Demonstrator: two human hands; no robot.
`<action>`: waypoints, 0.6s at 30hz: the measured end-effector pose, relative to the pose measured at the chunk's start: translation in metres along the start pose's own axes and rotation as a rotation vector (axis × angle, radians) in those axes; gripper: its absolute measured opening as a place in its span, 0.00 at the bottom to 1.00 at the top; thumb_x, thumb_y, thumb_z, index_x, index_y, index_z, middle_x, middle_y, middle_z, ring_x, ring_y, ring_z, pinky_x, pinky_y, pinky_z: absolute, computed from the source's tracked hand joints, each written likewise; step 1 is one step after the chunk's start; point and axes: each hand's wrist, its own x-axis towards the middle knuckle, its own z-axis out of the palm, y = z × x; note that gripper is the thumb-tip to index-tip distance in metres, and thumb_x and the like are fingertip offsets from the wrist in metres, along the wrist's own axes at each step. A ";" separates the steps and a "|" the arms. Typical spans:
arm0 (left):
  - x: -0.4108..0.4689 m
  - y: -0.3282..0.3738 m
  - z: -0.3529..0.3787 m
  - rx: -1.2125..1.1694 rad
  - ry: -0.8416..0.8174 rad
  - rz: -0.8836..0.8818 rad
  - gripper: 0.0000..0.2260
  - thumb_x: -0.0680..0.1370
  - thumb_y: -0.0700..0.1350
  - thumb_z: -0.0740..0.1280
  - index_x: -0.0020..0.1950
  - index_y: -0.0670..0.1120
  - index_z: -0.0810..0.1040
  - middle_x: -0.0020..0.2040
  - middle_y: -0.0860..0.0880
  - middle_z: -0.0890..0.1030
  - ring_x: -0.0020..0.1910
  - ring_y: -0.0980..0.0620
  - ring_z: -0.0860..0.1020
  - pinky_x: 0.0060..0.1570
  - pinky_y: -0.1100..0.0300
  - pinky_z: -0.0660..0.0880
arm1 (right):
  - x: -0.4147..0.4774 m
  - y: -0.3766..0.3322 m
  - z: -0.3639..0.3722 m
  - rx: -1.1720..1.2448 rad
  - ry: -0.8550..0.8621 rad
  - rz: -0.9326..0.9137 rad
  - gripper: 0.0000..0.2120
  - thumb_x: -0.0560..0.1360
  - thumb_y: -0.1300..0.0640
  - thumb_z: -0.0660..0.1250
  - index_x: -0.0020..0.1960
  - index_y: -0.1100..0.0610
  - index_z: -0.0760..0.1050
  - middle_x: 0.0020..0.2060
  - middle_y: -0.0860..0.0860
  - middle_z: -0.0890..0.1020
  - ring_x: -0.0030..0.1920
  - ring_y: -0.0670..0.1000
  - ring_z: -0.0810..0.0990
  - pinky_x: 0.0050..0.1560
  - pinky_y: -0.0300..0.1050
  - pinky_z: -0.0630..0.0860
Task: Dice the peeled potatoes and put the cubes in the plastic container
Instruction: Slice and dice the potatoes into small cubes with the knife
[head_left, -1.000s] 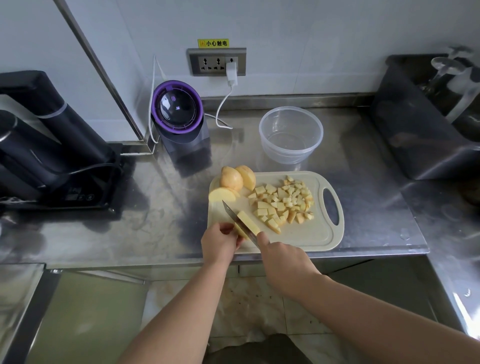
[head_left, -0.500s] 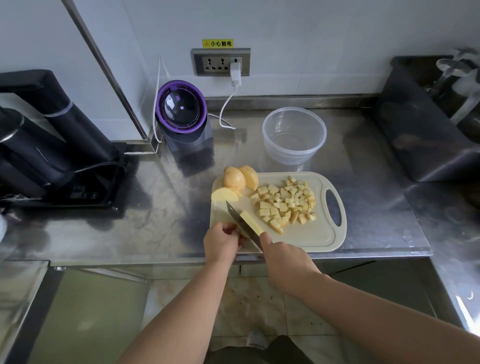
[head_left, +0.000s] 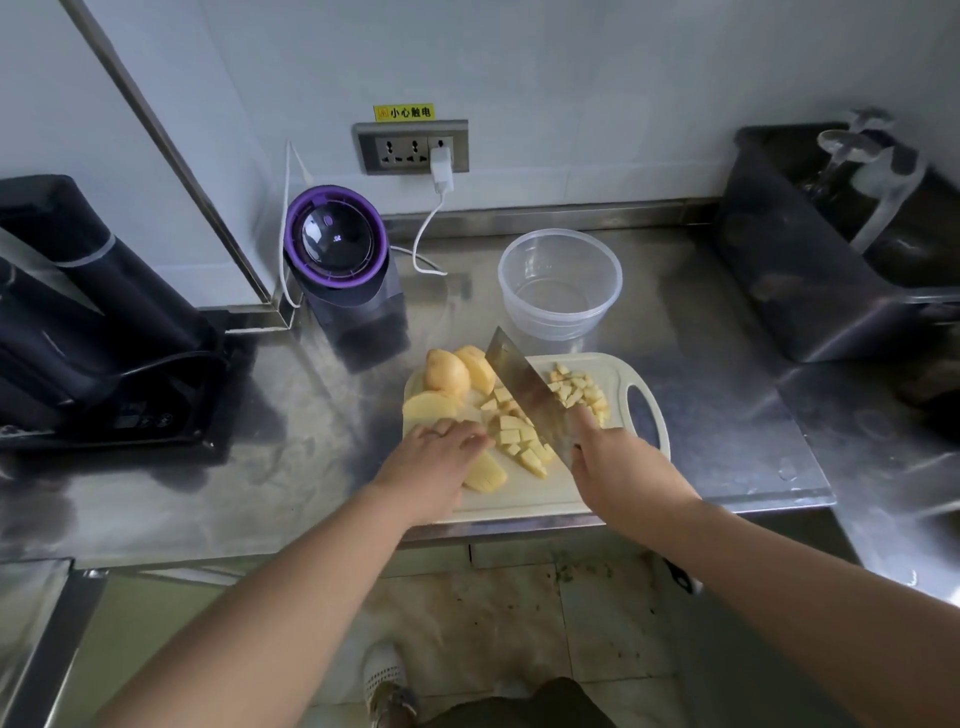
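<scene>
A person's left hand (head_left: 434, 460) lies palm-down on a potato slab (head_left: 487, 475) at the near side of the cutting board (head_left: 524, 500). The fingers are nearly straight and press the slab rather than grip it, and its rounded end shows just right of the palm. The right hand (head_left: 615, 470) is clenched round the handle of a cleaver (head_left: 527, 395). The broad blade slants up and away from that hand toward the left, lifted over the board (whether its edge touches anything cannot be told).

Between the two hands and just beyond the left fingertips lie the cubes (head_left: 511, 434), with more on the far side of the blade. The remaining peeled potatoes (head_left: 448, 373) sit beyond the left hand at the board's far corner, one of them cut flat. Past the blade tip, well beyond both hands, the plastic container (head_left: 560, 317) stands empty on the steel counter (head_left: 727, 415).

Dicing appears to be about midway, with no cubes moved to the container yet. The next stroke calls for the blade to come down on the slab just right of the left hand, with those fingertips tucked back from the edge. The slab must be held firm so that it does not slide.

Farther left of the container are a purple-lidded appliance (head_left: 337, 249) and a wall socket (head_left: 413, 148).
</scene>
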 end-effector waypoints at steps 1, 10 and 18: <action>0.005 -0.002 -0.004 0.095 -0.038 0.067 0.27 0.77 0.42 0.61 0.76 0.48 0.59 0.74 0.49 0.62 0.71 0.46 0.65 0.68 0.51 0.63 | 0.000 0.001 0.000 0.002 0.007 0.003 0.21 0.81 0.63 0.53 0.72 0.55 0.54 0.30 0.52 0.73 0.29 0.53 0.74 0.28 0.43 0.70; 0.032 0.000 -0.018 0.444 -0.128 0.267 0.25 0.76 0.48 0.63 0.71 0.41 0.64 0.67 0.44 0.70 0.63 0.44 0.71 0.61 0.51 0.65 | -0.001 0.006 0.004 0.027 -0.002 0.018 0.19 0.81 0.63 0.53 0.70 0.54 0.55 0.30 0.52 0.73 0.29 0.53 0.75 0.30 0.45 0.73; 0.010 0.021 -0.003 -0.003 -0.061 -0.278 0.22 0.75 0.56 0.63 0.63 0.45 0.71 0.59 0.47 0.75 0.58 0.47 0.75 0.56 0.56 0.69 | -0.002 0.003 0.011 -0.062 -0.063 -0.014 0.18 0.81 0.63 0.52 0.69 0.56 0.54 0.31 0.51 0.71 0.28 0.51 0.71 0.26 0.42 0.64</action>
